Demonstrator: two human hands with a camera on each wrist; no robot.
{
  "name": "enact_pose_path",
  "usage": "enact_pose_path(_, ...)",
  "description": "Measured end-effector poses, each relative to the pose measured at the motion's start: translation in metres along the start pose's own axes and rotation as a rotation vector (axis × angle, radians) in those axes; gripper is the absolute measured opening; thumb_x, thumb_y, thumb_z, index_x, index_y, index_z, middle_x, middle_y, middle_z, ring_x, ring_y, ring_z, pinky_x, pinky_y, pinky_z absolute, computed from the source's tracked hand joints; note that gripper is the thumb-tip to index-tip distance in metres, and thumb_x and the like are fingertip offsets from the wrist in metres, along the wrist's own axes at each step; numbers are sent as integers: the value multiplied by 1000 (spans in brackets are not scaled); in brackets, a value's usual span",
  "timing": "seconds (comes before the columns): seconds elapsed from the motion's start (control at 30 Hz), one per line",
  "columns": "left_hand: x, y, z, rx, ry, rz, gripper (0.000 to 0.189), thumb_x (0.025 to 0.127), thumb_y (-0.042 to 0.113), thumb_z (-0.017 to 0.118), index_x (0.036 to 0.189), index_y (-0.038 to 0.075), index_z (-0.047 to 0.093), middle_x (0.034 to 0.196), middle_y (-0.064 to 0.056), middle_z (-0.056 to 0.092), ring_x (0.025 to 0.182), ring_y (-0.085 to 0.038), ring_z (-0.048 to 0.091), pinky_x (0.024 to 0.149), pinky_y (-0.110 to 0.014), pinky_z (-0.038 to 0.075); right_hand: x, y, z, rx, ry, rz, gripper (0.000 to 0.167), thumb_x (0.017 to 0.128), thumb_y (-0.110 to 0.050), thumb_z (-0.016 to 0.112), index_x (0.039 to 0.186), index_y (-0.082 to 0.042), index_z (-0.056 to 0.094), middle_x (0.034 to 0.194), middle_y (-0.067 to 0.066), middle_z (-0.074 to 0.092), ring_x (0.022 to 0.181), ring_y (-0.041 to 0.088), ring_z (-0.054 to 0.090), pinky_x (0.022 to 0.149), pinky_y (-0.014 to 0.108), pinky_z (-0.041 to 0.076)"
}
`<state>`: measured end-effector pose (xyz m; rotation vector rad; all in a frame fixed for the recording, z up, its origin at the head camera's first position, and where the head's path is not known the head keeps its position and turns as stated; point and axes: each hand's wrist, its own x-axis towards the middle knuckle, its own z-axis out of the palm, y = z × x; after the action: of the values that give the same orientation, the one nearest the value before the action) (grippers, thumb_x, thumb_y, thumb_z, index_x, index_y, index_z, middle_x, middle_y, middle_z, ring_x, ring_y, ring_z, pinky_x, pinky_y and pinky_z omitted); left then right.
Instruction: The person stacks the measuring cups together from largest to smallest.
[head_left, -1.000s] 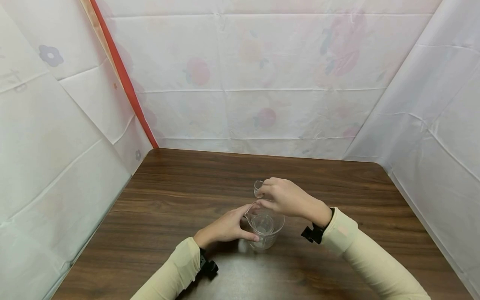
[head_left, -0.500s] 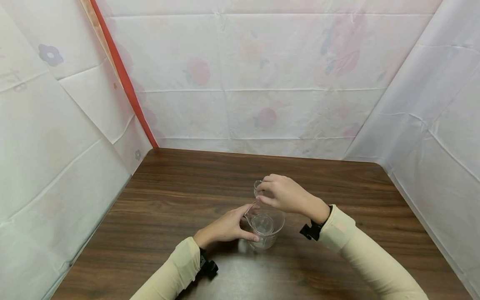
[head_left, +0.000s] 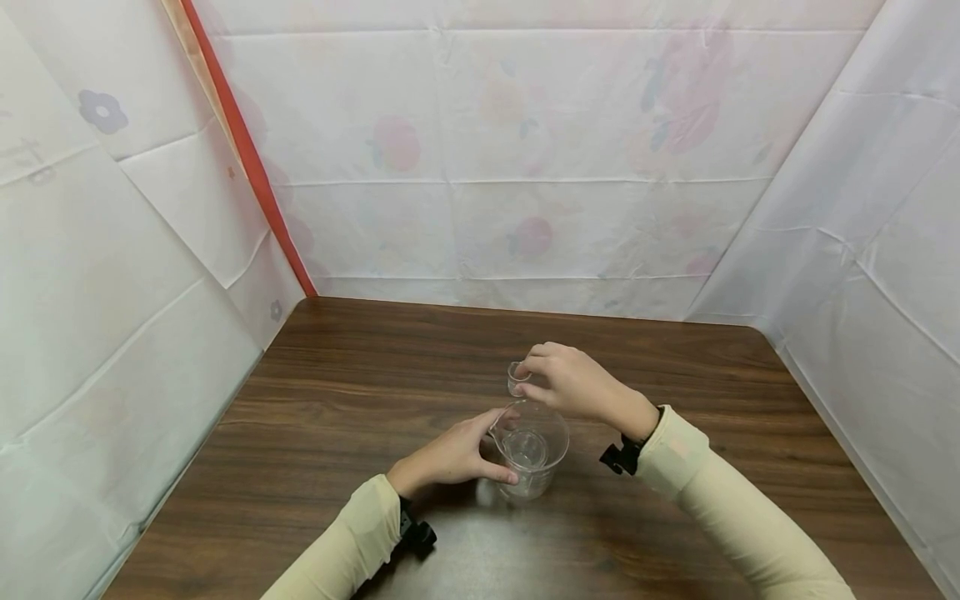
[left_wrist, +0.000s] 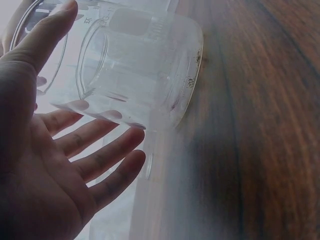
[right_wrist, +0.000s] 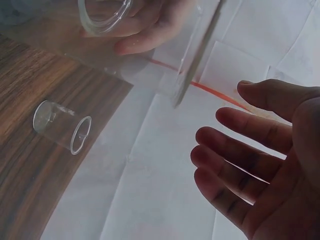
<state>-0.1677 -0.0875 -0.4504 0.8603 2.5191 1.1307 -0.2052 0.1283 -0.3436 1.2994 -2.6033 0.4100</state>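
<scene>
A large clear glass beaker [head_left: 534, 479] stands upright on the table in front of me. My left hand [head_left: 457, 450] grips its left side, thumb on the near wall and fingers around the far wall. Inside it sits a smaller glass beaker [left_wrist: 92, 62], its rim [right_wrist: 107, 25] visible through the wall. My right hand [head_left: 573, 382] hovers just beyond the large rim, fingers loosely bent and holding nothing. In the right wrist view that hand's fingers [right_wrist: 215, 137] are apart from all the glass. Behind the large beaker, a tiny beaker [right_wrist: 60, 125] stands on the table.
The brown wood-grain table [head_left: 337, 400] reaches back to a white patterned cloth [head_left: 585, 233] hung behind it. More cloth hangs at both sides, with a red strip [head_left: 247, 154] at the left corner. A black camera strap [head_left: 626, 458] is on my right wrist.
My right hand has risen off the large beaker's rim and moved slightly away from me, its thumb now clear of the rim. The left hand and the beakers have stayed in place.
</scene>
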Motion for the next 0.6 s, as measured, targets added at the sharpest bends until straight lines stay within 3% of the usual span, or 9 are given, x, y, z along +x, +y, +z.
enact_pose_path(0.6, -1, 0, 0, -6, -2, 7, 94, 74, 58, 77, 151, 28, 31, 143, 13, 50, 131, -11, 49, 106, -43, 43, 1, 16, -1, -5, -32, 94, 20, 90, -25, 70, 103, -9, 72, 98, 3, 68, 86, 18, 64, 74, 34, 53)
